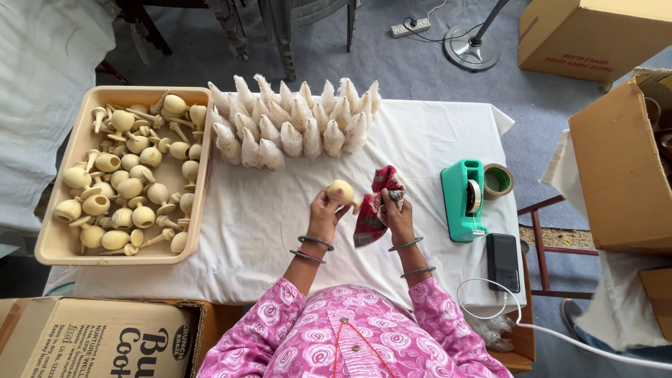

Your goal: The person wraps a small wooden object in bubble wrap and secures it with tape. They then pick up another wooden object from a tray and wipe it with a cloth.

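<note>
My left hand [324, 212] holds a pale wooden knob-shaped piece [341, 191] above a table covered in white cloth [266, 231]. My right hand [396, 212] grips a red patterned rag [372, 210] just right of that piece, the rag hanging down between the hands. Both wrists carry metal bangles, and pink flowered sleeves show below.
A beige tray [49, 248] at the left is full of similar wooden pieces [129, 187]. Several wrapped pieces [294, 126] lie in rows at the table's far side. A teal tape dispenser [463, 199], tape roll [498, 180] and black phone [502, 261] sit right. Cardboard boxes [619, 175] stand around.
</note>
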